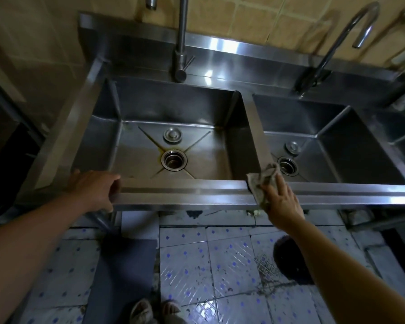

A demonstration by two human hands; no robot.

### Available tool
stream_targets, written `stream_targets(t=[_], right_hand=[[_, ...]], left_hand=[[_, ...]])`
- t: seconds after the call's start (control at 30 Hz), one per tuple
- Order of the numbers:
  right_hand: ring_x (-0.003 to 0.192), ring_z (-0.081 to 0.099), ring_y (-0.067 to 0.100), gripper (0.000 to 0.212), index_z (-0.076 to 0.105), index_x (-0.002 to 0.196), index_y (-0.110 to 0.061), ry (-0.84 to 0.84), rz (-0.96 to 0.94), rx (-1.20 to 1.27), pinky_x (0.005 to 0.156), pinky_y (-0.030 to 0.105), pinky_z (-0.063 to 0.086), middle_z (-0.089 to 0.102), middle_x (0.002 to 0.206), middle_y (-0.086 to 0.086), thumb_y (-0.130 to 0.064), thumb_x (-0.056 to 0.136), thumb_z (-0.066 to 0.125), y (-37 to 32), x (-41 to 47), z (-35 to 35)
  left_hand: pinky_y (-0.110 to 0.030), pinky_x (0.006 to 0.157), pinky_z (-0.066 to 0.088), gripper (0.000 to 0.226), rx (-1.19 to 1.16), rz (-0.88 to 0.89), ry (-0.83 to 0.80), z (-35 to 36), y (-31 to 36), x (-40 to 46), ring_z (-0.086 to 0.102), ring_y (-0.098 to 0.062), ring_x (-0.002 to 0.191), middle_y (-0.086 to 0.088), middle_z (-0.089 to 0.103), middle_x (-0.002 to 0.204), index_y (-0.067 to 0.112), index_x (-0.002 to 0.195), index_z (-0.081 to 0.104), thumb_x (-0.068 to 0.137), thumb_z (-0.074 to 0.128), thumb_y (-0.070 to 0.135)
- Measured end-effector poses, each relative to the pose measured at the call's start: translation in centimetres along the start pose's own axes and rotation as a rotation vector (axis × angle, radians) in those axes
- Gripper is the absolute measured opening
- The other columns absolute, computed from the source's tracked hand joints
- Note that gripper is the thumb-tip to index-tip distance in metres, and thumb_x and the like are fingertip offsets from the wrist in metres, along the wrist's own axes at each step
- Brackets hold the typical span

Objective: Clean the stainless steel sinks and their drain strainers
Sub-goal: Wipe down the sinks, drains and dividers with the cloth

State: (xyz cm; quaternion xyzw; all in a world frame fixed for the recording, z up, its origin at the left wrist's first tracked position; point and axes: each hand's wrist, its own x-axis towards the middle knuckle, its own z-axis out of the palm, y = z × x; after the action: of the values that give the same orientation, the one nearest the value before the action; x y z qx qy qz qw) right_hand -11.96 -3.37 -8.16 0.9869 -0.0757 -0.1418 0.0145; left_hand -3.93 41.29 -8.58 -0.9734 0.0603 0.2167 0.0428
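We see 2 steel sinks side by side, the left sink [136, 146] and the right sink [337, 146], each with an open drain [174, 160] and a strainer plug [172, 135] lying just behind it. Our left hand [92, 189] grips the front rim [185, 190], fingers curled over its edge. Our right hand [281, 199] presses a grey rag [262, 181] flat on the rim beside the divider, fingers straight and together.

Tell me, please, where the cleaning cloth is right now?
In the head view, the cloth lies under the right hand, pressed on the front rim where the divider between the left sink and right sink meets it.
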Motion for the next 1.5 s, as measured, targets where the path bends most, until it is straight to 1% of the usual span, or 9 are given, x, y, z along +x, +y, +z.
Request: stream_targets(t=[0.27,0.37,0.5,0.57,0.77,0.97,1.27,1.37,1.5], right_hand=[[0.143,-0.002,0.040,0.077,0.017,0.150,-0.034,0.010,-0.114,0.029,0.117,0.055,0.019,-0.002,0.160,0.004,-0.016,0.088,0.059,-4.9,0.1,1.4],[0.142,0.002,0.039,0.077,0.018,0.150,-0.036,0.035,-0.143,0.035,0.116,0.054,0.019,0.002,0.159,0.003,-0.020,0.088,0.060,-7.1,-0.2,1.4],[0.140,0.008,0.036,0.076,0.018,0.149,-0.038,0.067,-0.325,0.039,0.115,0.050,0.020,0.008,0.158,0.003,-0.032,0.087,0.061,-15.1,-0.3,1.5],[0.136,0.013,0.034,0.078,0.018,0.149,-0.038,0.094,-0.389,0.042,0.112,0.046,0.022,0.012,0.157,0.003,-0.032,0.086,0.063,-19.5,-0.6,1.2],[0.131,0.024,0.037,0.072,0.026,0.148,-0.033,0.113,-0.539,0.058,0.112,0.048,0.024,0.021,0.153,0.006,-0.027,0.085,0.060,-32.4,-1.0,0.7],[0.126,0.028,0.041,0.070,0.030,0.145,-0.028,0.103,-0.596,0.067,0.111,0.048,0.023,0.024,0.150,0.007,-0.022,0.081,0.056,-41.4,-1.4,0.7],[0.137,0.011,0.046,0.076,0.013,0.151,-0.027,0.037,-0.503,0.125,0.116,0.054,0.007,0.004,0.157,0.006,-0.041,0.087,0.051,-46.8,-3.3,0.2],[0.145,-0.001,0.039,0.080,0.005,0.153,-0.025,-0.036,-0.482,0.173,0.116,0.054,0.000,0.000,0.159,0.005,-0.054,0.088,0.044,-48.2,-3.6,0.1],[0.146,-0.013,0.033,0.058,0.024,0.151,-0.019,-0.083,-0.620,0.057,0.114,0.059,-0.005,0.001,0.161,0.007,-0.046,0.099,0.022,-48.3,-2.5,-0.6]], left_hand=[[-0.045,0.108,0.028,0.098,0.034,-0.035,-0.030,-0.2,-0.4,-1.3,0.046,-0.021,0.128,0.005,0.047,0.142,0.034,0.144,0.032,0.060,0.080,0.048],[-0.049,0.109,0.022,0.093,-0.016,0.056,-0.006,-0.6,1.2,-1.0,0.043,-0.022,0.130,0.003,0.044,0.144,0.031,0.141,0.035,0.062,0.080,0.047],[-0.051,0.114,0.017,0.115,-0.149,0.065,0.042,0.3,-2.5,-2.3,0.016,-0.020,0.144,0.002,0.012,0.159,0.027,0.151,0.014,0.061,0.082,0.048],[-0.050,0.114,0.018,0.122,-0.169,0.027,0.086,0.5,-5.2,-2.9,0.011,-0.022,0.145,0.002,0.009,0.159,0.026,0.151,0.010,0.057,0.082,0.054],[-0.050,0.106,0.028,0.118,-0.207,-0.152,0.106,1.0,-13.1,-4.0,0.024,-0.030,0.137,0.000,0.021,0.151,0.022,0.143,0.020,0.050,0.084,0.057],[-0.032,0.100,0.038,0.103,-0.531,-0.043,-0.033,1.2,-17.4,-3.8,0.040,-0.024,0.132,0.001,0.036,0.149,0.029,0.147,0.027,0.062,0.084,0.019],[-0.026,0.093,0.042,0.085,-0.751,0.087,-0.167,0.2,-18.8,-3.2,0.043,-0.021,0.130,0.000,0.042,0.145,0.027,0.148,0.029,0.077,0.069,0.002],[-0.029,0.103,0.041,0.087,-0.745,0.067,-0.202,0.1,-19.7,-2.5,0.039,-0.020,0.133,-0.003,0.038,0.148,0.022,0.150,0.025,0.079,0.067,-0.002],[-0.033,0.105,0.040,0.086,-0.798,-0.006,-0.170,-0.6,-20.7,-0.7,0.037,-0.021,0.134,-0.001,0.037,0.147,0.021,0.149,0.024,0.079,0.064,-0.007]])
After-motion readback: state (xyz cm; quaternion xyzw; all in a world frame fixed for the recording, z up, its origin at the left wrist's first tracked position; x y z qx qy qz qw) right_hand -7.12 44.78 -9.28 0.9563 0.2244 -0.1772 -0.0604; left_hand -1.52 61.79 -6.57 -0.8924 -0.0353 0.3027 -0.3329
